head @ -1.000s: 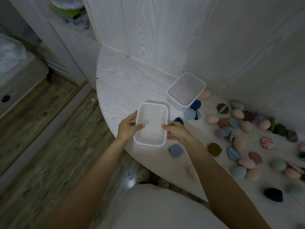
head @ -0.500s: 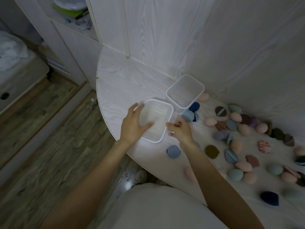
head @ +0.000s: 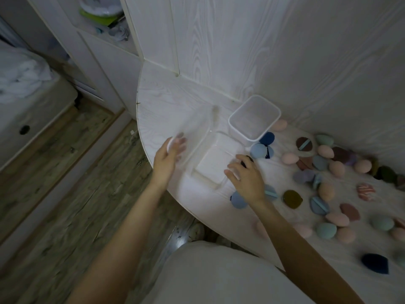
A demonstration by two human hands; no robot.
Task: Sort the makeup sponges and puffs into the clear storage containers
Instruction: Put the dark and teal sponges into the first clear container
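We see a white wood-grain counter (head: 175, 102) running from centre frame to lower right. Left hand (head: 167, 157), left of centre, is wrapped around the near end of a clear container (head: 192, 132) that is motion-blurred and tilted; its far edge reaches up toward frame centre. Fingers (head: 179, 141) show through the clear plastic, curled on it. Right hand (head: 246, 175), just right of centre, hovers palm-down with fingers loosely bent over the counter; we cannot tell whether it grips anything, a dark shape at its fingertips is unclear. Between the hands a white lid (head: 215, 163) lies flat on the counter. A second clear container (head: 254, 117) stands upright behind it, against the wall panel, with nothing visible inside. Two blue puffs (head: 260, 148) sit touching its near right corner. Makeup sponges and puffs (head: 328, 172) in pink, teal, blue, brown, and olive are scattered over the right side of the counter, none in a container. One blue puff (head: 237, 200) lies under the right wrist. A navy puff (head: 374, 263) sits alone at lower right. Wood floor (head: 54, 194) fills the lower left; a bed (head: 26, 84) shows at the left edge.
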